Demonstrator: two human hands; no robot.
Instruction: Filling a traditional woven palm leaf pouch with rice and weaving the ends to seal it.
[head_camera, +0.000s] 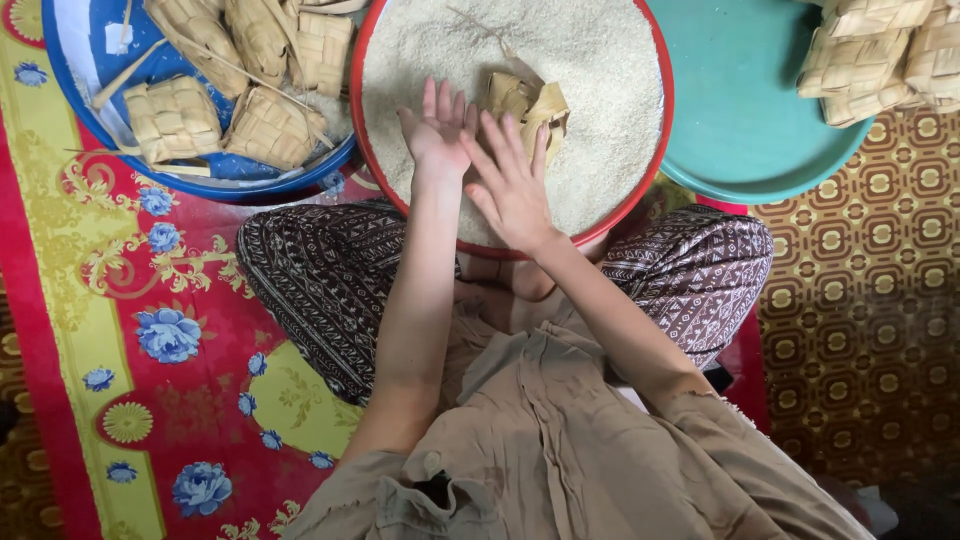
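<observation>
Both open hands, the left hand and right hand, are spread over a red-rimmed rice basin; a woven palm-leaf pouch is seen just beyond the fingertips.

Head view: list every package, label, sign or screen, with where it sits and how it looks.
No labels, signs or screens.
Woven palm-leaf pouch: on the rice in the red basin, by the right hand; tan, boxy.
Woven pouches: blue basin, upper left; pale yellow.
Woven pouches: teal tray, upper right; stacked.
</observation>
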